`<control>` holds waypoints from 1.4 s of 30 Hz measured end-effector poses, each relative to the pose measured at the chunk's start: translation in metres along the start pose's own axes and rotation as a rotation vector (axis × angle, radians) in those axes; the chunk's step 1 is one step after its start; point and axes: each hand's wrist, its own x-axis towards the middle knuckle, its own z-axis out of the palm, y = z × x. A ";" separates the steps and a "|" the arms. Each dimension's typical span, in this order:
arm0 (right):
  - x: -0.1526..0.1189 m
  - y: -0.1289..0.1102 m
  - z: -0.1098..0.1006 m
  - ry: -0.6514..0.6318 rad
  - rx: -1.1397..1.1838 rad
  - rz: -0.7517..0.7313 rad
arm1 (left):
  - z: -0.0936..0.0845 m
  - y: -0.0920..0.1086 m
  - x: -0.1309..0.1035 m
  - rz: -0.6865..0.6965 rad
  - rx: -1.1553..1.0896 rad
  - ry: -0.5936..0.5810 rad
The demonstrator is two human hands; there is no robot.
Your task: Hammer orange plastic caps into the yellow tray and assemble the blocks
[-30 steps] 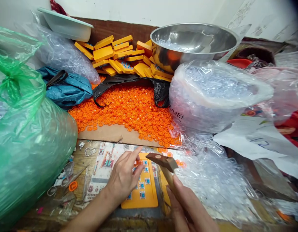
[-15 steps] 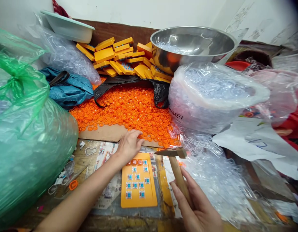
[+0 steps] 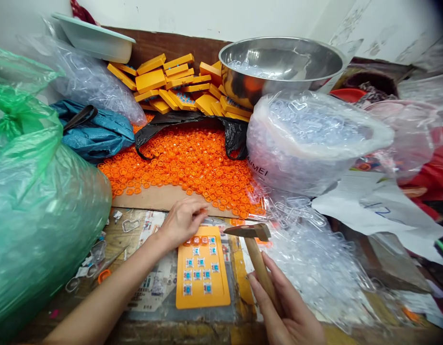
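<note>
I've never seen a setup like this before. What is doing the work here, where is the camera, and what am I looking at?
There is no machine: these are a person's two bare hands, seen from one camera worn on the head, looking forward and down. The right hand grips a hammer by its wooden handle. The left hand is just beyond a flat yellow panel dotted with small blue-centred parts; whether its fingers hold anything is unclear. Behind lies a heap of small orange pieces, with clear plastic pieces to the right and a green bag to the left.
</note>
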 end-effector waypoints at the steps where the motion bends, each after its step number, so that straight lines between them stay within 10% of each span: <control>1: -0.001 0.000 0.000 0.001 -0.008 -0.025 | 0.000 0.008 -0.006 0.002 -0.021 0.012; 15: 0.002 -0.013 0.004 -0.146 -0.178 -0.472 | 0.023 0.027 -0.039 -0.091 -0.186 0.057; 19: 0.004 -0.010 0.000 -0.246 -0.299 -0.406 | 0.026 0.026 -0.041 -0.110 -0.197 0.072; 25: 0.053 -0.023 0.002 0.018 -0.479 -0.135 | 0.026 0.026 -0.040 -0.103 -0.203 0.070; 33: 0.096 -0.027 0.025 -0.095 -0.558 0.077 | 0.016 0.029 -0.055 0.018 -0.132 0.220; 38: 0.076 -0.046 0.021 -0.151 -0.252 0.093 | 0.019 0.047 -0.064 0.214 -0.109 0.427; 42: 0.054 -0.076 0.022 -0.325 0.404 0.408 | 0.019 0.065 -0.059 0.296 -0.192 0.461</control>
